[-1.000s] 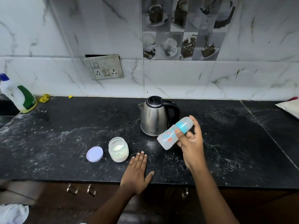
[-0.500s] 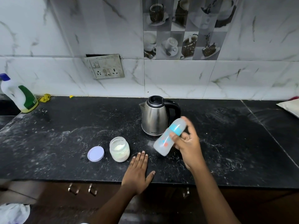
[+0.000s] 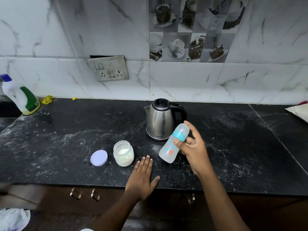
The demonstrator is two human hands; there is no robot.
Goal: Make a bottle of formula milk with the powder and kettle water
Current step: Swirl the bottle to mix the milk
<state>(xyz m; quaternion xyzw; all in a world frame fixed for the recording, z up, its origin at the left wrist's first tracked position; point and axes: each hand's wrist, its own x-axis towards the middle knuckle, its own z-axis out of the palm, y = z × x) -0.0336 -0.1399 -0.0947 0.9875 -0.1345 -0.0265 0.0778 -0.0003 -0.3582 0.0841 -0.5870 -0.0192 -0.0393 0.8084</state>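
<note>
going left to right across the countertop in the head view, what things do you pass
cleaner bottle → yellow scrap → jar lid → powder jar → left hand → baby bottle, held tilted in the right hand. The kettle sits behind, overlapping the last few.

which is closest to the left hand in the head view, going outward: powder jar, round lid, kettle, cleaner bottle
From the left hand, flat on the counter:
1. Powder jar, open, just up and left of the fingertips.
2. Round lid, lying left of the jar.
3. Kettle, farther back, toward the wall.
4. Cleaner bottle, far left by the wall.
</note>
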